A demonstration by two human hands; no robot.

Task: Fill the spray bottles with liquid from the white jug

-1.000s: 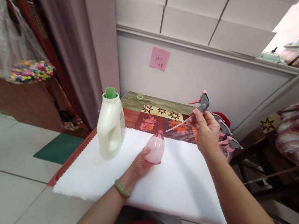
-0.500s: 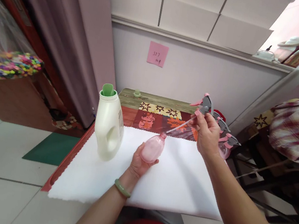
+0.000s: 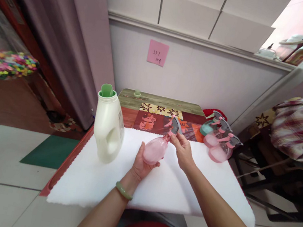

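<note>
A pink see-through spray bottle (image 3: 154,150) lies tilted in my left hand (image 3: 142,166), whose fingers wrap round its body from below. At the bottle's neck, my right hand (image 3: 182,149) pinches the collar of a grey and pink trigger spray head (image 3: 175,126). The head sits at the mouth, its tube no longer showing outside; whether the threads have caught I cannot tell. To the left stands a large cream jug (image 3: 109,129) with a green spout (image 3: 107,90) and no cap on it.
Two pink spray bottles (image 3: 218,152) and a teal one (image 3: 207,128) stand at the table's right edge. A small green cap (image 3: 137,94) is at the back. White cloth (image 3: 177,199) covers the front. A wall rises behind.
My right hand has come down and left, bringing the spray head onto the bottle's mouth; the tube has gone inside. My left hand stays nearly still with the bottle.
</note>
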